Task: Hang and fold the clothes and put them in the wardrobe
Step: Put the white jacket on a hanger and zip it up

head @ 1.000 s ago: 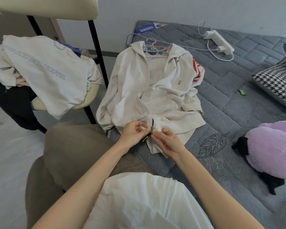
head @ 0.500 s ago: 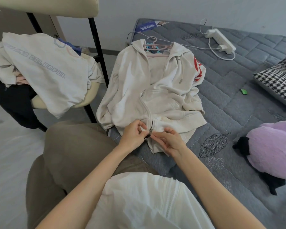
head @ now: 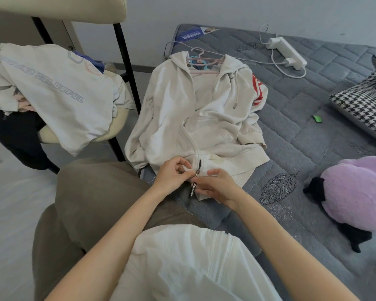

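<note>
Both hands are close to the body, at the bottom edge of the cream hoodie (head: 182,109). The left hand (head: 172,177) pinches the cloth on one side of the zip (head: 197,169). The right hand (head: 217,187) pinches the other side, just beside it, and a black tag (head: 192,189) hangs by its fingers. The two hands almost touch. The zip looks joined only at the very bottom, so I think the zipping is just starting. Past the hands, the hoodie lies flat on the grey bed (head: 302,127). At its far end a pink hanger (head: 202,60) already sits inside the neck. To the left of the hands, more clothes (head: 59,94) are piled on a chair (head: 123,61), not folded yet. No wardrobe shows, so most of the job is left
</note>
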`<state>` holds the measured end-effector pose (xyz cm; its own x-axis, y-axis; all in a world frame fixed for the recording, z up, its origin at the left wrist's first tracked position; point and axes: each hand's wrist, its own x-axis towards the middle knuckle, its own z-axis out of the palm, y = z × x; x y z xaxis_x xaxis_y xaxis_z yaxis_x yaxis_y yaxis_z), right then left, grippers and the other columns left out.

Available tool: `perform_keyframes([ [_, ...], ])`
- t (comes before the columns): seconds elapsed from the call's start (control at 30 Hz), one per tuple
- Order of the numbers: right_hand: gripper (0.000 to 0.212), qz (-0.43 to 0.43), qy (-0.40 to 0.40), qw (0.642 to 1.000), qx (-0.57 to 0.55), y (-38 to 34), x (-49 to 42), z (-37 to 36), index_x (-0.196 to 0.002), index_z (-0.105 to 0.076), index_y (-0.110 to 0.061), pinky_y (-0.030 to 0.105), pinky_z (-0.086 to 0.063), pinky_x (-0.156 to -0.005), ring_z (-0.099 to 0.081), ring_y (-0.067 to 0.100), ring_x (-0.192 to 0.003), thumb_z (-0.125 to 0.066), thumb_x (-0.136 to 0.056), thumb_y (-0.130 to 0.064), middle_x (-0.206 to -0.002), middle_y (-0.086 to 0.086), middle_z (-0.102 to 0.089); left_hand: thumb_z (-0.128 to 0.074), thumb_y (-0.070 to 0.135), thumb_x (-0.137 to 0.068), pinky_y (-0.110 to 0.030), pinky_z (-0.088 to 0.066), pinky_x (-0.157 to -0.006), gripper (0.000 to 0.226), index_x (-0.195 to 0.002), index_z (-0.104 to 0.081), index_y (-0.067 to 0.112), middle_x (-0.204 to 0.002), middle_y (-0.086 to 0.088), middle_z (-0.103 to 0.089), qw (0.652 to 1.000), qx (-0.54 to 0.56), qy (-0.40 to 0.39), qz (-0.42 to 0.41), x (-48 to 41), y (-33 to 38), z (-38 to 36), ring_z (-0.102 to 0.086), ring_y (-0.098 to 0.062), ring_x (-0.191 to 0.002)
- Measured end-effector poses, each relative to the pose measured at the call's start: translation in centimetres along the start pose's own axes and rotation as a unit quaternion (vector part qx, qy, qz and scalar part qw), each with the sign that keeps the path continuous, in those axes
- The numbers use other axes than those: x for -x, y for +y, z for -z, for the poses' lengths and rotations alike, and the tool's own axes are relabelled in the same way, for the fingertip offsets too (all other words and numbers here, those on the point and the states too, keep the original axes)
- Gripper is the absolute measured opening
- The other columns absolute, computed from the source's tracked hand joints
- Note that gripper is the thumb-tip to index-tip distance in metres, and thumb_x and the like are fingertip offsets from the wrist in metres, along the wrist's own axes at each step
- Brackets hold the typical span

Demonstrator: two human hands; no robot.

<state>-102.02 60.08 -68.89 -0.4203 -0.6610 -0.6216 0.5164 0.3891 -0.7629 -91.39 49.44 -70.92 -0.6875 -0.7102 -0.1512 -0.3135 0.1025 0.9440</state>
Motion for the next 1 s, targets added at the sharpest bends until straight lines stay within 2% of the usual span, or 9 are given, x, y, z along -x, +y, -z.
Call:
perform_keyframes([
  [0.13, 0.046, 0.036, 0.004, 0.988, 0.149, -2.0, 0.4, 1.0, -0.109, -0.035, -0.013, 0.027, -0.056, -0.066, -0.064, 0.02, -0.073, -0.07, -0.081, -0.003, -0.09, 0.019, -0.069, -0.074, 0.012, -0.079, -0.009, -0.035, -0.051, 0.021, -0.077, -0.054, 0.02, -0.06, 0.01, -0.049, 0.999, -0.041, -0.011, 0.029, 0.0, -0.4, 0.0, -0.044, -0.002, -0.054],
  [0.3, 0.021, -0.018, -0.047, 0.998, 0.029, -3.7, -0.6, 1.2, -0.093, -0.044, -0.007, 0.024, -0.056, -0.051, -0.064, 0.016, -0.051, -0.058, -0.088, 0.007, -0.062, 0.015, -0.067, -0.077, 0.012, -0.076, -0.014, -0.036, -0.053, 0.033, -0.068, -0.046, 0.02, -0.061, 0.007, -0.044, 0.992, -0.032, -0.043, 0.117, -0.3, -0.7, -0.1, -0.04, -0.006, -0.054],
  [0.43, 0.009, -0.044, -0.062, 0.996, 0.037, -3.6, -1.7, 1.2, -0.088, -0.055, -0.002, 0.017, -0.053, -0.049, -0.065, 0.01, -0.052, -0.058, -0.089, 0.007, -0.064, 0.012, -0.069, -0.077, 0.01, -0.075, -0.023, -0.034, -0.058, 0.039, -0.063, -0.04, 0.019, -0.06, 0.005, -0.039, 0.986, -0.044, -0.051, 0.154, -0.2, -0.9, -0.3, -0.038, -0.009, -0.056],
  [0.53, 0.008, 0.002, -0.073, 0.991, 0.111, -3.1, -1.9, 1.0, -0.088, -0.061, -0.005, 0.014, -0.052, -0.051, -0.059, 0.002, -0.051, -0.055, -0.093, -0.001, -0.069, 0.006, -0.065, -0.076, 0.012, -0.076, -0.022, -0.031, -0.052, 0.039, -0.063, -0.039, 0.019, -0.061, 0.005, -0.037, 0.984, -0.023, -0.026, 0.172, -0.2, -1.1, -0.2, -0.037, -0.009, -0.055],
  [0.6, 0.011, 0.102, -0.069, 0.954, 0.274, -2.9, -1.8, 0.8, -0.093, -0.06, -0.009, 0.009, -0.045, -0.052, -0.056, -0.003, -0.055, -0.05, -0.097, -0.007, -0.074, -0.001, -0.061, -0.074, 0.01, -0.078, -0.02, -0.038, -0.054, 0.037, -0.067, -0.04, 0.018, -0.064, 0.003, -0.038, 0.978, 0.059, 0.01, 0.2, -0.3, -1.1, -0.1, -0.041, -0.009, -0.057],
  [0.67, 0.013, 0.223, -0.059, 0.869, 0.437, -2.8, -1.7, 0.6, -0.1, -0.059, -0.007, 0.007, -0.04, -0.064, -0.054, 0.003, -0.074, -0.046, -0.098, -0.009, -0.085, -0.003, -0.058, -0.072, 0.004, -0.079, -0.022, -0.051, -0.066, 0.036, -0.068, -0.041, 0.016, -0.069, 0.002, -0.041, 0.963, 0.154, 0.05, 0.214, -0.3, -0.9, -0.1, -0.048, -0.008, -0.065],
  [0.77, 0.014, 0.353, -0.079, 0.762, 0.537, -2.5, -1.8, 0.6, -0.106, -0.056, 0.001, 0.02, -0.038, -0.082, -0.051, 0.018, -0.092, -0.049, -0.096, -0.005, -0.1, 0.008, -0.056, -0.07, 0.002, -0.081, -0.028, -0.055, -0.079, 0.036, -0.067, -0.039, 0.014, -0.067, -0.001, -0.044, 0.952, 0.207, 0.109, 0.198, -0.3, -0.4, 0.0, -0.053, -0.01, -0.067],
  [0.87, 0.014, 0.411, -0.067, 0.729, 0.543, -3.1, -2.0, 0.4, -0.102, -0.058, 0.001, 0.035, -0.045, -0.083, -0.055, 0.025, -0.088, -0.055, -0.095, -0.01, -0.101, 0.013, -0.053, -0.07, 0.001, -0.081, -0.025, -0.056, -0.078, 0.025, -0.079, -0.046, 0.009, -0.077, -0.01, -0.05, 0.919, 0.317, 0.133, 0.193, -0.1, 0.1, 0.3, -0.059, -0.014, -0.075],
  [1.0, 0.012, 0.474, -0.064, 0.705, 0.523, -4.0, -2.5, -0.3, -0.092, -0.06, -0.001, 0.032, -0.048, -0.077, -0.057, 0.02, -0.082, -0.061, -0.092, -0.013, -0.106, 0.009, -0.052, -0.069, 0.001, -0.081, -0.025, -0.058, -0.073, 0.021, -0.1, -0.06, -0.004, -0.089, -0.014, -0.065, 0.851, 0.458, 0.115, 0.23, 0.9, 0.6, 0.5, -0.065, -0.015, -0.081],
])
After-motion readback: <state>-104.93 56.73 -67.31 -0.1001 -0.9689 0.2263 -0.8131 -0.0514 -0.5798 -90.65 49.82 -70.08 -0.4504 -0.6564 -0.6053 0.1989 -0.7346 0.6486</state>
